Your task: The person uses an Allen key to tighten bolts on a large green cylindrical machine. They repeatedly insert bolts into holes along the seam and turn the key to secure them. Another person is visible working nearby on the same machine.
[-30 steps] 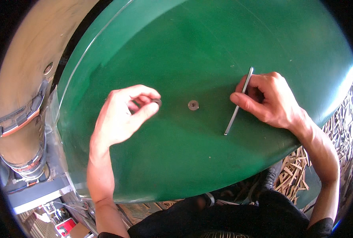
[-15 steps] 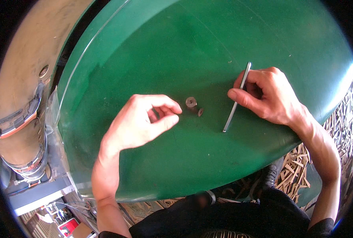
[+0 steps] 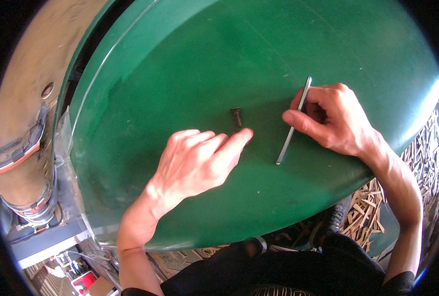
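Note:
A dark, rusty bolt [image 3: 236,116] lies on its side on the green curved surface [image 3: 199,79], its flat head pointing away from me. My left hand [image 3: 199,160] is just nearer than the bolt, knuckles up and fingers curled together. Its index fingertip reaches past the bolt's near end, over the spot of a small round metal piece, now almost wholly covered. The thumb is hidden beneath. On the right, my right hand [image 3: 333,121] grips a slim, straight metal rod [image 3: 292,132] between thumb and fingers, slanting over the surface.
At the left stands a tan cylindrical part [image 3: 22,118] with clamps and hoses, across a dark gap from the green surface. Wood scraps [image 3: 365,209] cover the ground at the lower right. A red box [image 3: 84,282] is low on the left.
My left hand has moved right and turned knuckles up, its fingertip now over the small round piece. The bolt, earlier head toward me, now lies sideways. The right hand has stayed put.

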### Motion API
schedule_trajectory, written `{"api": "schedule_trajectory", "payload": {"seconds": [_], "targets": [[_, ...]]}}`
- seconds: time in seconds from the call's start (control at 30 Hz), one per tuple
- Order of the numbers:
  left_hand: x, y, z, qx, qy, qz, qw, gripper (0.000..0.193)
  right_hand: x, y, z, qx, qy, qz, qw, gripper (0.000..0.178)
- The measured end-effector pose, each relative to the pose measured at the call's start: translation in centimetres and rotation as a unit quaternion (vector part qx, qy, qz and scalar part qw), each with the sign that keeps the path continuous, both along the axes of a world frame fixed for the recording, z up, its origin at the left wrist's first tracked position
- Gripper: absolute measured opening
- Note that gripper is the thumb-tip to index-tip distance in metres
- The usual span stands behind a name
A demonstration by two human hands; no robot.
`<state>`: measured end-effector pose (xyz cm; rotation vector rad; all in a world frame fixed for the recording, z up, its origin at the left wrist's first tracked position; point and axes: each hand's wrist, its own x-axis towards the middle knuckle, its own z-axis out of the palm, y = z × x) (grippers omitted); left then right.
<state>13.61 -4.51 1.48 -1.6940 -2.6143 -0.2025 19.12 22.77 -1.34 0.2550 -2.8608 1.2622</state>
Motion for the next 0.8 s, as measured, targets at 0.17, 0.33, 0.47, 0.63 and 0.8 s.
{"api": "schedule_trajectory", "payload": {"seconds": [0.17, 0.33, 0.47, 0.63, 0.8], "targets": [[-0.6, 0.1, 0.1, 0.07, -0.048, -0.016, 0.996, 0.025, -0.1, 0.0, 0.4, 0.009, -0.013, -0.006, 1.0, 0.041], [-0.8, 0.0, -0.3, 0.072, -0.068, -0.015, 0.995, 0.024, -0.1, 0.0, 0.1, 0.019, 0.002, -0.007, 1.0, 0.041], [-0.9, -0.4, -0.2, 0.068, -0.089, -0.003, 0.994, 0.024, -0.3, -0.2, 0.4, 0.014, -0.012, -0.003, 1.0, 0.041], [-2.5, -1.3, -0.3, 0.155, -0.197, 0.076, 0.965, 0.024, -0.2, -0.1, 0.3, 0.016, 0.003, -0.004, 1.0, 0.039], [-3.3, -2.8, -1.8, 0.15, -0.287, 0.181, 0.929, 0.024, -0.2, 0.1, -0.3, 0.013, 0.021, 0.007, 1.0, 0.036]]}}
